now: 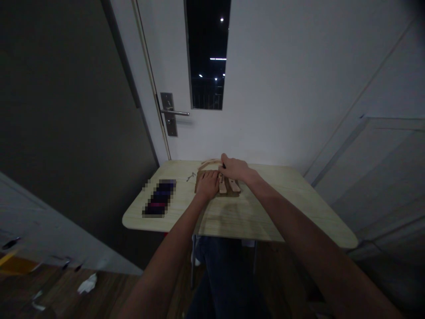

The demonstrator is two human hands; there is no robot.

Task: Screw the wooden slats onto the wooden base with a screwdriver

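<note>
A brown board point(232, 189) lies near the far edge of a small light wooden table point(239, 212). Pale wooden strips point(223, 184) rest on it, and curved pale pieces point(209, 163) sit just behind. My left hand point(208, 184) lies flat on the left part of the board, fingers stretched out. My right hand point(235, 169) hovers over the board's far side with fingers curled round a thin dark object point(223, 166) I cannot make out.
A blurred dark rectangle point(160, 197) lies on the table's left side, with a small dark mark point(190, 177) beside it. A white door with a metal handle point(174, 113) stands behind the table. Crumpled paper point(87, 283) lies on the wooden floor at left.
</note>
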